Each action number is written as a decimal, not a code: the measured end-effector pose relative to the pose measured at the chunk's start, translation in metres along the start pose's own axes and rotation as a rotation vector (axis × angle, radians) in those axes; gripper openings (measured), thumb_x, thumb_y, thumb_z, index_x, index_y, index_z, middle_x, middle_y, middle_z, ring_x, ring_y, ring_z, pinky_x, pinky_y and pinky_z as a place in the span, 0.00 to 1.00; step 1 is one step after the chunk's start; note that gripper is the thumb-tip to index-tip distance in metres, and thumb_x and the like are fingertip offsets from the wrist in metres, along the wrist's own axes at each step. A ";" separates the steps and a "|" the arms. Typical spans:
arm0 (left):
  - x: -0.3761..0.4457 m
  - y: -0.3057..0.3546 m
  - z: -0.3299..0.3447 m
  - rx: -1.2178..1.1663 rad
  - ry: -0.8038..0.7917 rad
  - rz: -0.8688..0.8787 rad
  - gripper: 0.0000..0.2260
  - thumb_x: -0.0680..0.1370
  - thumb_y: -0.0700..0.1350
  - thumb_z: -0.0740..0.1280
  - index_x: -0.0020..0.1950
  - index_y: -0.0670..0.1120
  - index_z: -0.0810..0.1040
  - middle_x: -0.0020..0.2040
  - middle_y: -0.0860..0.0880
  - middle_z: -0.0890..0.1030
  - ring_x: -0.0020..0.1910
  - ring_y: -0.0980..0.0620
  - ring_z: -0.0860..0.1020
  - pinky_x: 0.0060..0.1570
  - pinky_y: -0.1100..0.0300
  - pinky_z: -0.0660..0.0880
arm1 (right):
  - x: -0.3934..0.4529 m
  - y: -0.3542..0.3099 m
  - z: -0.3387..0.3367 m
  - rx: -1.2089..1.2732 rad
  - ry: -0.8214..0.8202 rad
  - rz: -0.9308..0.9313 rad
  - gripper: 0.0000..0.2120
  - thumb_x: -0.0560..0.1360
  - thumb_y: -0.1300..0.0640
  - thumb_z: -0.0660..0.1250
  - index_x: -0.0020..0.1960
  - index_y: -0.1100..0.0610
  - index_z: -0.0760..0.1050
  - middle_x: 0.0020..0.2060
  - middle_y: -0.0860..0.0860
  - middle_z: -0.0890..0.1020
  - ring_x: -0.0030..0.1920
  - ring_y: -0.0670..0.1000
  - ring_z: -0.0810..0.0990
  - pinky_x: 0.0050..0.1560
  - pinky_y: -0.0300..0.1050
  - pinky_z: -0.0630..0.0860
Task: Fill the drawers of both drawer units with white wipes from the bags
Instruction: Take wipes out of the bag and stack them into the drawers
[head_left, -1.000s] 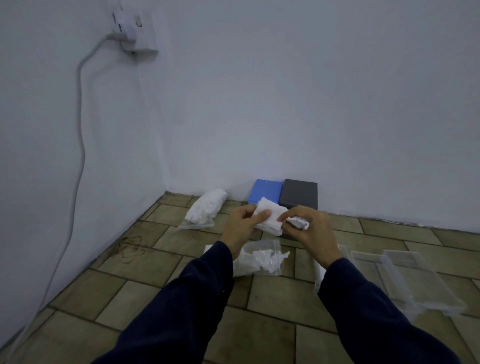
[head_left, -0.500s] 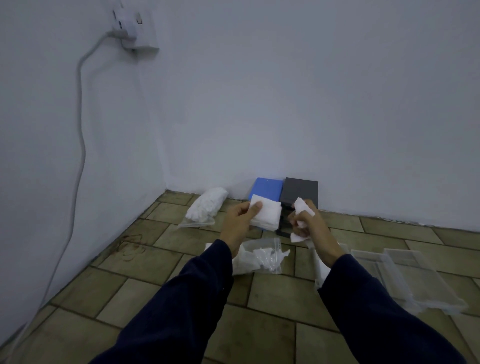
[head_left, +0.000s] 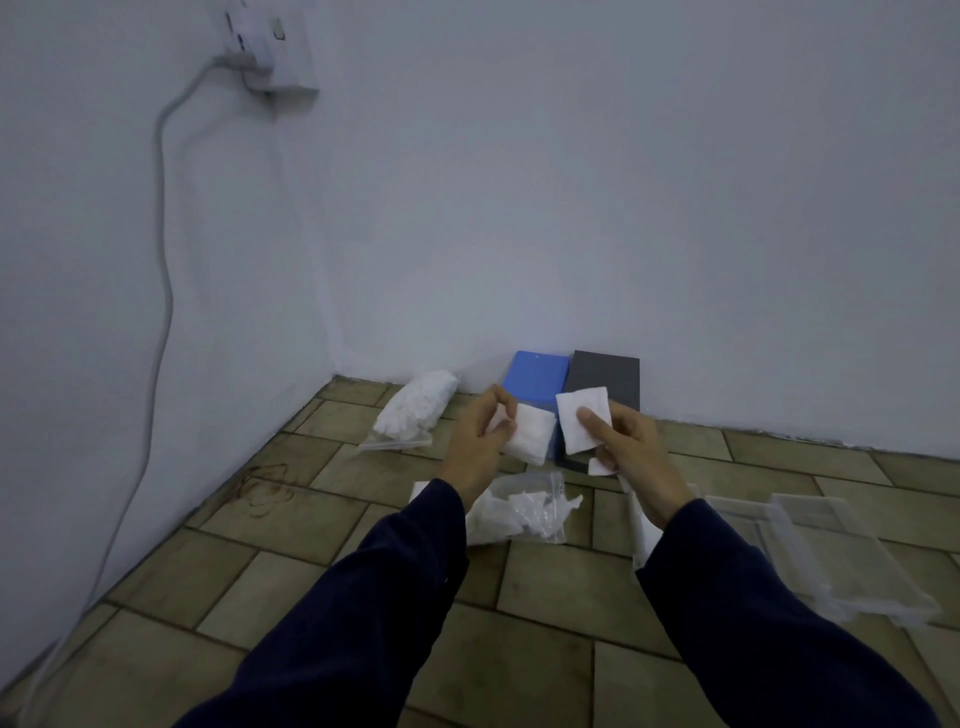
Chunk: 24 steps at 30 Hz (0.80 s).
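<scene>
My left hand (head_left: 480, 441) pinches a small stack of folded white wipes (head_left: 530, 434) above the floor. My right hand (head_left: 628, 447) holds a single flat white wipe (head_left: 582, 418) with the thumb across it. Behind both hands, against the wall, stand a blue drawer unit (head_left: 535, 376) and a dark grey drawer unit (head_left: 608, 376). A clear open bag with crumpled wipes (head_left: 519, 512) lies under my left wrist. A full bag of wipes (head_left: 415, 408) lies at the left near the corner. Clear plastic drawers (head_left: 831, 551) lie on the tiles to the right.
A white wall rises just behind the units, and another closes the left side. A grey cable (head_left: 161, 291) hangs from a wall socket (head_left: 267, 44) down to the floor. Brown tiles (head_left: 545, 649) cover the floor in front of me.
My hands have drawn apart: the right hand peeled one wipe off the stack and now holds it flat. The left hand keeps the rest.
</scene>
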<state>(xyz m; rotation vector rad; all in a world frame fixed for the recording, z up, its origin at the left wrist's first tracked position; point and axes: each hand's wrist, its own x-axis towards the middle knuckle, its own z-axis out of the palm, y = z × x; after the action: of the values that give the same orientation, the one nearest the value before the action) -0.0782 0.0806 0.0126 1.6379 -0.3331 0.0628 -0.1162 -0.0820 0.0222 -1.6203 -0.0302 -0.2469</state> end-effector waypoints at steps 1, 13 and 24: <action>0.000 0.001 0.000 0.019 -0.022 -0.001 0.13 0.77 0.31 0.58 0.37 0.47 0.70 0.43 0.49 0.73 0.44 0.53 0.71 0.46 0.62 0.69 | 0.000 0.000 0.000 0.006 0.012 -0.006 0.07 0.78 0.59 0.61 0.51 0.61 0.75 0.35 0.48 0.76 0.27 0.36 0.74 0.26 0.29 0.68; -0.004 0.004 0.003 -0.025 -0.159 -0.101 0.12 0.78 0.35 0.63 0.53 0.50 0.80 0.56 0.44 0.77 0.52 0.50 0.76 0.44 0.65 0.77 | 0.003 0.001 -0.006 -0.063 0.019 -0.035 0.08 0.77 0.58 0.63 0.48 0.62 0.78 0.34 0.50 0.78 0.29 0.39 0.73 0.28 0.31 0.69; -0.005 0.006 0.006 -0.091 -0.122 -0.115 0.22 0.76 0.37 0.67 0.68 0.48 0.68 0.57 0.46 0.77 0.55 0.49 0.77 0.50 0.57 0.78 | 0.003 -0.006 -0.002 -0.168 -0.102 -0.111 0.02 0.71 0.60 0.71 0.41 0.58 0.79 0.38 0.52 0.82 0.33 0.41 0.80 0.32 0.32 0.74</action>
<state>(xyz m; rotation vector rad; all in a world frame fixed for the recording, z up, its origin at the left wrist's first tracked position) -0.0851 0.0757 0.0163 1.5703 -0.3300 -0.1380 -0.1142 -0.0838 0.0290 -1.7999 -0.1821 -0.2573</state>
